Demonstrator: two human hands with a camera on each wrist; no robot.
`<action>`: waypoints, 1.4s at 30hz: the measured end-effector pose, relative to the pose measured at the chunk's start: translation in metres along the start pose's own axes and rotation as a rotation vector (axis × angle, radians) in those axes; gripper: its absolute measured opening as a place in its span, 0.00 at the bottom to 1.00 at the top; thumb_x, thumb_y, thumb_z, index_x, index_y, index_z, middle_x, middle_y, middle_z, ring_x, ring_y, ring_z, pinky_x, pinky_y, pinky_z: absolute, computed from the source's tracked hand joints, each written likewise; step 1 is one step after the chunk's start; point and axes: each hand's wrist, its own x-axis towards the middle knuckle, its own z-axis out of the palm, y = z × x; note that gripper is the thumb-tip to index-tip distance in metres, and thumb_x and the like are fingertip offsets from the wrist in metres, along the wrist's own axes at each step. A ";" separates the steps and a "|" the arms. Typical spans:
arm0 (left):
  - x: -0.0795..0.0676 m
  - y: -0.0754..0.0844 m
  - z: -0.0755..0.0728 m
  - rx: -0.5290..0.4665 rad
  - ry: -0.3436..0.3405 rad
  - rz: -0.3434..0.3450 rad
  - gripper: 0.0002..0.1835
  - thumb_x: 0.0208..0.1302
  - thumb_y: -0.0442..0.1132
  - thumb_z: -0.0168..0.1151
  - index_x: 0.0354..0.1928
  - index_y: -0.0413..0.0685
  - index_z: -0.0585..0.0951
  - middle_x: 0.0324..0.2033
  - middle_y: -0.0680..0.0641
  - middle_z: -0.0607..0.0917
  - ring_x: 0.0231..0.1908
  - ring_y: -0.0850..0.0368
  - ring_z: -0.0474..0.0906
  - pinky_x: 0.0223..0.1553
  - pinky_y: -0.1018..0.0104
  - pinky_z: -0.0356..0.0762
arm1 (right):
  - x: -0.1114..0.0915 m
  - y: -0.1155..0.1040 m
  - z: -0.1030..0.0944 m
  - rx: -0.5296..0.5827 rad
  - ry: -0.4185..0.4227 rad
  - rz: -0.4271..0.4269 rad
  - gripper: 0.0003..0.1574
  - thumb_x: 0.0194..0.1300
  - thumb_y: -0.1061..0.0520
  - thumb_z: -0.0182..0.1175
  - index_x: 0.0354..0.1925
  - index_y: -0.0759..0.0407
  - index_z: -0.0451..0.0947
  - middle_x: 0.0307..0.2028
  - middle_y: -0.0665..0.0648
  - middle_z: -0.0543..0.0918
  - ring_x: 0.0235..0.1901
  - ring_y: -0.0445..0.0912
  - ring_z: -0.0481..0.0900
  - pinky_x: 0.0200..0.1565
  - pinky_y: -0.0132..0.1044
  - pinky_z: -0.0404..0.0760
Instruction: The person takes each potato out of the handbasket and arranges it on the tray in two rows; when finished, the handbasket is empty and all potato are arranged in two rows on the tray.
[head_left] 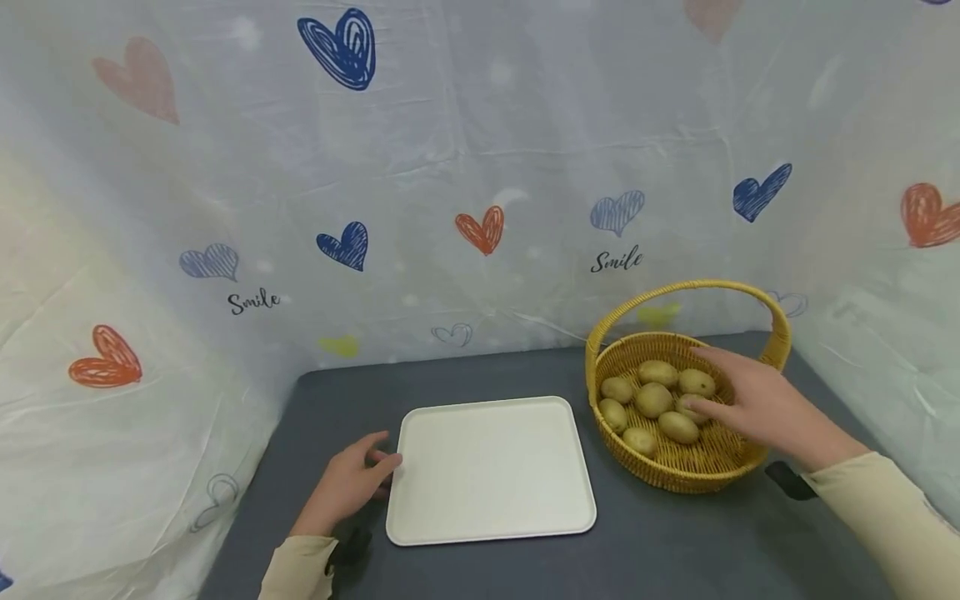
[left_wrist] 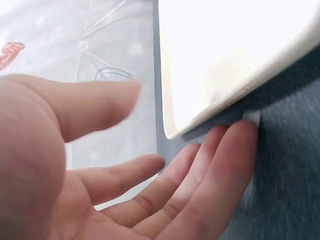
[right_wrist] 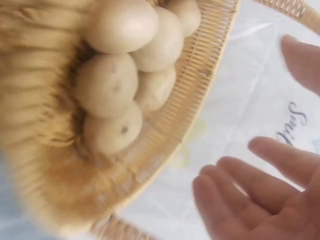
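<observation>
A white rectangular tray (head_left: 491,471) lies flat on the dark table. At its left edge is my left hand (head_left: 348,483), fingers spread and loosely bent; in the left wrist view the thumb and fingers (left_wrist: 220,170) stand around the tray's corner (left_wrist: 172,127) without gripping it. To the right of the tray stands a yellow wicker basket (head_left: 667,482) with several potatoes (head_left: 654,401) in it. Over the basket's right side hovers my right hand (head_left: 757,408), thumb and fingers apart. The right wrist view shows that hand (right_wrist: 260,195) holding nothing, apart from the potatoes (right_wrist: 107,85).
The basket's tall arched handle (head_left: 693,285) rises behind my right hand. A white curtain (head_left: 480,167) printed with hearts hangs behind the dark table (head_left: 345,400) and along both sides. Dark bands (head_left: 790,481) sit at both wrists.
</observation>
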 end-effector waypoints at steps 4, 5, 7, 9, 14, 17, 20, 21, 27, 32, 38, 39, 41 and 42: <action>0.004 -0.001 0.005 -0.018 -0.010 -0.025 0.34 0.76 0.47 0.70 0.77 0.43 0.74 0.49 0.41 0.88 0.36 0.54 0.90 0.35 0.56 0.91 | 0.023 0.010 0.011 0.027 -0.062 0.006 0.52 0.73 0.41 0.72 0.79 0.69 0.66 0.73 0.77 0.73 0.69 0.75 0.74 0.64 0.72 0.76; 0.005 -0.001 0.005 -0.021 -0.009 -0.028 0.33 0.75 0.46 0.71 0.76 0.43 0.75 0.47 0.42 0.88 0.36 0.54 0.89 0.34 0.56 0.91 | 0.028 0.013 0.013 0.039 -0.074 0.018 0.51 0.73 0.43 0.72 0.80 0.68 0.66 0.73 0.76 0.74 0.69 0.75 0.74 0.65 0.72 0.76; 0.008 -0.001 0.006 -0.026 -0.005 -0.025 0.32 0.74 0.44 0.72 0.75 0.43 0.76 0.45 0.43 0.88 0.34 0.54 0.89 0.33 0.56 0.91 | 0.036 0.019 0.016 0.059 -0.091 0.043 0.47 0.75 0.47 0.70 0.80 0.68 0.66 0.73 0.76 0.74 0.70 0.76 0.73 0.66 0.72 0.75; 0.011 -0.001 0.006 -0.030 -0.007 -0.021 0.32 0.72 0.42 0.73 0.75 0.43 0.77 0.43 0.43 0.87 0.33 0.55 0.88 0.33 0.57 0.91 | 0.044 0.024 0.018 0.080 -0.098 0.058 0.45 0.75 0.49 0.69 0.79 0.68 0.67 0.72 0.77 0.75 0.70 0.76 0.73 0.67 0.73 0.74; 0.015 -0.002 0.004 -0.044 -0.027 -0.036 0.33 0.69 0.38 0.75 0.75 0.44 0.77 0.43 0.43 0.86 0.33 0.55 0.88 0.34 0.56 0.91 | 0.058 0.029 0.022 0.130 -0.139 0.076 0.41 0.74 0.53 0.67 0.77 0.69 0.70 0.70 0.76 0.77 0.69 0.76 0.73 0.67 0.73 0.74; 0.015 -0.005 0.003 -0.057 -0.034 -0.050 0.34 0.69 0.37 0.75 0.75 0.45 0.77 0.43 0.43 0.86 0.33 0.54 0.88 0.34 0.56 0.91 | 0.066 0.027 0.026 0.140 -0.166 0.089 0.39 0.74 0.54 0.67 0.76 0.69 0.71 0.69 0.75 0.78 0.69 0.76 0.73 0.68 0.72 0.74; 0.016 -0.007 0.002 -0.078 -0.044 -0.054 0.34 0.69 0.37 0.75 0.76 0.46 0.77 0.44 0.43 0.86 0.33 0.53 0.89 0.34 0.56 0.91 | 0.073 0.027 0.030 0.109 -0.169 0.081 0.37 0.74 0.54 0.68 0.73 0.70 0.74 0.67 0.75 0.80 0.67 0.76 0.75 0.66 0.72 0.75; 0.016 -0.008 0.002 -0.083 -0.047 -0.051 0.34 0.69 0.37 0.75 0.76 0.47 0.77 0.44 0.43 0.86 0.34 0.53 0.89 0.34 0.56 0.91 | 0.076 0.027 0.031 0.103 -0.170 0.080 0.36 0.73 0.54 0.69 0.72 0.70 0.75 0.67 0.75 0.81 0.67 0.75 0.76 0.66 0.72 0.75; 0.018 -0.009 0.002 -0.119 -0.070 -0.026 0.34 0.69 0.37 0.75 0.76 0.47 0.77 0.42 0.43 0.86 0.35 0.53 0.89 0.35 0.55 0.91 | 0.086 0.031 0.036 0.058 -0.194 0.076 0.33 0.71 0.56 0.71 0.68 0.72 0.79 0.63 0.75 0.83 0.63 0.75 0.78 0.61 0.70 0.79; 0.016 -0.009 0.003 -0.134 -0.069 -0.017 0.33 0.70 0.35 0.73 0.75 0.45 0.77 0.41 0.43 0.85 0.35 0.52 0.87 0.33 0.55 0.90 | 0.090 0.033 0.037 0.058 -0.227 0.087 0.31 0.72 0.58 0.70 0.68 0.72 0.79 0.63 0.75 0.83 0.62 0.74 0.80 0.59 0.68 0.81; 0.015 -0.008 0.002 -0.148 -0.064 -0.016 0.35 0.69 0.33 0.72 0.77 0.44 0.74 0.39 0.42 0.85 0.33 0.51 0.87 0.31 0.54 0.90 | 0.092 0.034 0.037 0.061 -0.246 0.087 0.32 0.71 0.59 0.70 0.68 0.72 0.79 0.63 0.76 0.82 0.62 0.75 0.79 0.59 0.68 0.81; 0.015 -0.008 0.001 -0.149 -0.065 -0.015 0.35 0.69 0.33 0.72 0.77 0.44 0.74 0.39 0.42 0.86 0.33 0.51 0.87 0.31 0.54 0.90 | 0.092 0.034 0.037 0.062 -0.244 0.087 0.32 0.71 0.59 0.70 0.68 0.73 0.79 0.63 0.76 0.82 0.62 0.75 0.79 0.59 0.68 0.82; 0.015 -0.007 0.001 -0.157 -0.066 -0.017 0.36 0.69 0.33 0.72 0.78 0.44 0.74 0.39 0.42 0.86 0.32 0.51 0.87 0.30 0.54 0.90 | 0.092 0.034 0.038 0.065 -0.239 0.089 0.31 0.71 0.59 0.70 0.67 0.72 0.80 0.63 0.76 0.83 0.61 0.75 0.79 0.58 0.67 0.82; 0.016 -0.008 0.001 -0.159 -0.066 -0.018 0.36 0.69 0.33 0.72 0.78 0.44 0.74 0.39 0.42 0.86 0.32 0.51 0.87 0.30 0.54 0.90 | 0.092 0.034 0.038 0.065 -0.236 0.091 0.31 0.71 0.58 0.70 0.67 0.72 0.80 0.63 0.76 0.83 0.61 0.75 0.80 0.58 0.67 0.82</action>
